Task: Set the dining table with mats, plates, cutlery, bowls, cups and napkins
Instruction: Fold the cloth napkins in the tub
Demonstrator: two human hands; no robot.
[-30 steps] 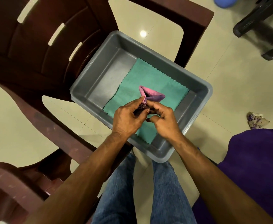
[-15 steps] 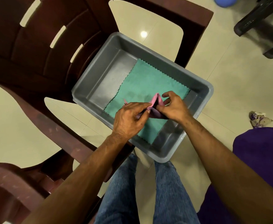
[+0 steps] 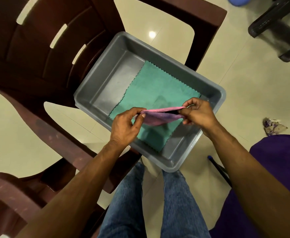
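**Pink cloth napkin held stretched over the grey tub**

The left hand [image 3: 125, 125] pinches one end of a small pink-and-purple cloth napkin [image 3: 159, 115] between thumb and curled fingers. The right hand [image 3: 197, 112] pinches the opposite end in the same way. The napkin hangs between the two hands, its upper edge drawn fairly straight and its lower part sagging in a shallow curve. It is held above the tub, clear of the cloth beneath it.

Below the napkin sits a rectangular grey plastic tub [image 3: 106, 79]. A teal cloth with zigzag-cut edges [image 3: 158, 86] lies flat on the tub floor, covering the right-hand part and leaving bare grey floor to the left. Both hands and the napkin cover the middle of the teal cloth from this view.

The tub rests on the seat of a dark brown plastic armchair [image 3: 42, 54], its near corner overhanging the seat edge. The chair's slotted back stands to the upper left; one arm runs past the far side of the tub and the other crosses under the left forearm.

The person's legs in blue jeans [image 3: 127, 203] stand just before the tub on a pale tiled floor [image 3: 244, 83]. A purple fabric surface [image 3: 281, 160] fills the lower right. A crumpled patterned scrap [image 3: 272, 126] lies on the floor beside it. A black chair base [image 3: 281, 30] stands at the upper right, well apart.
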